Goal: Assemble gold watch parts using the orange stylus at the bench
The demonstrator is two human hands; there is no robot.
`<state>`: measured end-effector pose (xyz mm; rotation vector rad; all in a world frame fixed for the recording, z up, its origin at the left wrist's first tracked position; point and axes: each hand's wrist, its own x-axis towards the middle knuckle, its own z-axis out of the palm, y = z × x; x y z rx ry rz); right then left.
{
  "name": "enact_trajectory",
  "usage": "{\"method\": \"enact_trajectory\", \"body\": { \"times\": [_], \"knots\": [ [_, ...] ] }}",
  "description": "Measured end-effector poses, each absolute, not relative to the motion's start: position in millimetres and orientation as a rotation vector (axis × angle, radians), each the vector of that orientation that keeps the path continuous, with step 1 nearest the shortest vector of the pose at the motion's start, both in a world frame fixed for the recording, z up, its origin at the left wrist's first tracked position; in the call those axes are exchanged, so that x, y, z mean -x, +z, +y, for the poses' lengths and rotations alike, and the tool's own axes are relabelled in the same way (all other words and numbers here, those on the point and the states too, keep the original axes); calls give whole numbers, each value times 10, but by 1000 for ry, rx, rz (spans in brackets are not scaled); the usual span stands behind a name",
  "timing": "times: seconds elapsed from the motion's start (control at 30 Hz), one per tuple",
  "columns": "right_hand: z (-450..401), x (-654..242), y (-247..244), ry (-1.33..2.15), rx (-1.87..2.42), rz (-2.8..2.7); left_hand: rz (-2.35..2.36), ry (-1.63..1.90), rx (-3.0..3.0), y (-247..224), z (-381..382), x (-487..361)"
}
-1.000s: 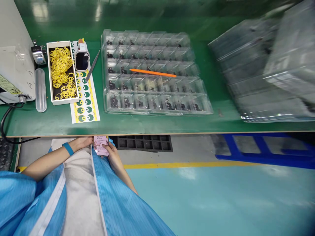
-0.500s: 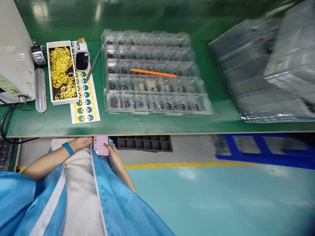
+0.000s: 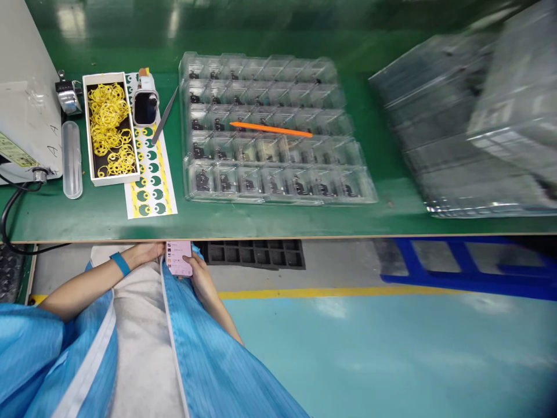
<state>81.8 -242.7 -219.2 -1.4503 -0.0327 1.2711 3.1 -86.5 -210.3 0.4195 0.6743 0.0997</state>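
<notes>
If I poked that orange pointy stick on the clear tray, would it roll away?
The orange stick would probably slide easily, since it lies on the shiny, clear compartment tray. It looks slim, so likely light. Being straight, it's probably fairly stiff. I can't tell whether it's round enough to roll.

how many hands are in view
2: the left hand beside the phone, and the right hand gripping the phone's right side; both are partly hidden.

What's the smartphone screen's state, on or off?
On: the smartphone shows a lit, pale-pink screen with list rows; the right hand has its thumb over it.
</notes>
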Motion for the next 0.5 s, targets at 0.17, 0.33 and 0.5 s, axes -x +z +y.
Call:
{"method": "enact_trajectory", "body": {
  "times": [0.17,0.33,0.5],
  "knots": [
    [-2428,-816,-2173,1268,1464,-18,675,105,-422,-2108,-867,-32],
    [-2396,-842,-2181,1272,1494,20,664,116,-421,-2062,-872,-43],
    [-2342,-865,-2209,1251,1544,47,650,147,-424,-2019,-884,-53]
  ]
}}
